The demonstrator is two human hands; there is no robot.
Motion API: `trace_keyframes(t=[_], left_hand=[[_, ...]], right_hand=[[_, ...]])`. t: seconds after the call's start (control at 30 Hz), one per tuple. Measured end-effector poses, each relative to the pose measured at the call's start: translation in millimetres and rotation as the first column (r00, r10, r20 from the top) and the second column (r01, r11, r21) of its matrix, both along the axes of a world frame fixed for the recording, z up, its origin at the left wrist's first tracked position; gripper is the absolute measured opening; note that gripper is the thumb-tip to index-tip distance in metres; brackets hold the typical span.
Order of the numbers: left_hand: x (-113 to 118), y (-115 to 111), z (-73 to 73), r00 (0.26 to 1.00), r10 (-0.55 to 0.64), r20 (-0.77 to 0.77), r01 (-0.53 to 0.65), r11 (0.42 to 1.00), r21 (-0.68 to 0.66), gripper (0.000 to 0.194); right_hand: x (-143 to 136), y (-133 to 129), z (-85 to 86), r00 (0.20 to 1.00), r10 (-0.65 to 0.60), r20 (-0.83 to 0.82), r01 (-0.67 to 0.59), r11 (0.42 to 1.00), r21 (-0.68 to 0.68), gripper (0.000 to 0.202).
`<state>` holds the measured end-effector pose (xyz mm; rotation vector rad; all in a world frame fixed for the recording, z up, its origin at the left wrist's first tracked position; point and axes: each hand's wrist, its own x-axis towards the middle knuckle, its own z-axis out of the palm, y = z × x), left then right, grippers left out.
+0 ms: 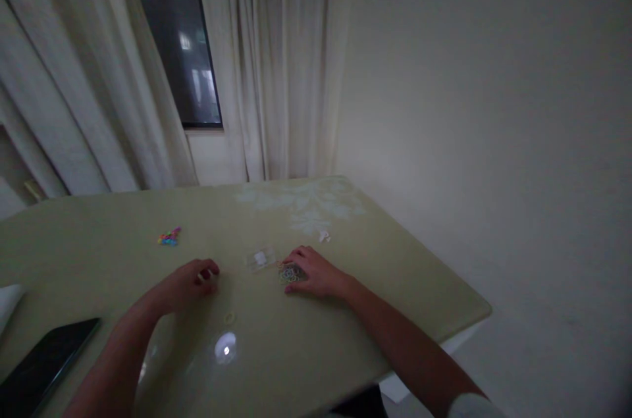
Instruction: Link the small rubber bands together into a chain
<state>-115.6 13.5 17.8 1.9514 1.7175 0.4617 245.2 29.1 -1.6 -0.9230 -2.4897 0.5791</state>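
My right hand rests on the table with thumb and fingers curved round a small heap of rubber bands in mixed colours. The palm side is hidden. To the left, my left hand hovers low over the table, its fingers bent and the thumb apart from them; nothing shows between them. A clear plastic box with a whitish patch lies between the hands, just beyond the heap. Nearer me is a single pale ring.
Small bright coloured pieces lie in a cluster farther left. Some small white pieces sit beyond my right hand. A dark flat device is at the near left. The table's right edge runs beside a wall.
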Motion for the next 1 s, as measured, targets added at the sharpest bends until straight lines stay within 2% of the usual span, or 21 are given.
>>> trace_keyframes(t=[0.13,0.2,0.23,0.3,0.37,0.43,0.47,0.53,0.6,0.63,0.7,0.83,0.9,1.0], left_hand=[[-3,1,-1.8,0.988,-0.118,0.103,0.128,0.987,-0.099,0.036],[-12,2,1.6,0.983,-0.076,0.170,0.097,0.989,-0.115,0.039],[-20,3,3.8,0.979,-0.018,0.201,0.038,0.994,-0.098,0.042],[-39,5,8.1,0.954,0.171,0.247,-0.184,0.983,0.028,0.047],[-52,8,9.6,0.919,0.338,0.203,-0.377,0.904,0.202,0.049],[-51,11,5.7,0.910,0.400,0.107,-0.413,0.862,0.293,0.047],[-44,14,1.4,0.925,0.371,0.083,-0.378,0.874,0.306,0.046],[-21,20,-10.2,0.968,0.233,0.089,-0.249,0.914,0.319,0.049],[4,27,-22.5,0.996,0.089,0.030,-0.093,0.927,0.364,0.050],[15,29,-27.3,0.999,0.043,-0.022,-0.031,0.927,0.375,0.047],[27,32,-32.6,0.997,0.005,-0.075,0.022,0.934,0.356,0.041],[23,25,-24.9,0.991,-0.020,-0.134,0.049,0.975,0.216,0.027],[17,16,-15.6,0.986,-0.099,-0.134,0.111,0.990,0.084,0.020],[17,-2,-2.4,0.969,-0.244,-0.048,0.238,0.965,-0.106,0.022]], right_hand=[[-2,2,-4.6,1.000,0.018,-0.022,-0.017,1.000,0.002,0.043],[-1,4,-5.9,1.000,0.021,-0.021,-0.021,1.000,0.019,0.035],[-1,4,-6.3,1.000,0.021,-0.023,-0.020,0.999,0.029,0.032],[0,6,-6.6,0.999,0.014,-0.033,-0.013,0.999,0.039,0.026],[-1,7,-6.9,0.999,-0.005,-0.049,0.007,0.999,0.044,0.022],[-3,8,-7.5,0.998,-0.020,-0.057,0.023,0.999,0.044,0.019],[-4,9,-7.7,0.998,-0.023,-0.057,0.026,0.999,0.045,0.018],[-3,9,-7.7,0.998,-0.024,-0.058,0.027,0.998,0.052,0.019],[-1,9,-6.4,0.997,-0.038,-0.062,0.042,0.997,0.065,0.020],[1,10,-5.2,0.996,-0.056,-0.063,0.060,0.996,0.070,0.022],[6,10,-1.8,0.993,-0.100,-0.063,0.104,0.992,0.068,0.028],[15,13,2.9,0.986,-0.161,-0.033,0.161,0.987,0.008,0.060],[17,13,1.7,0.988,-0.156,-0.001,0.156,0.988,-0.023,0.072],[11,14,-3.5,0.991,-0.134,-0.007,0.134,0.989,-0.067,0.067]])
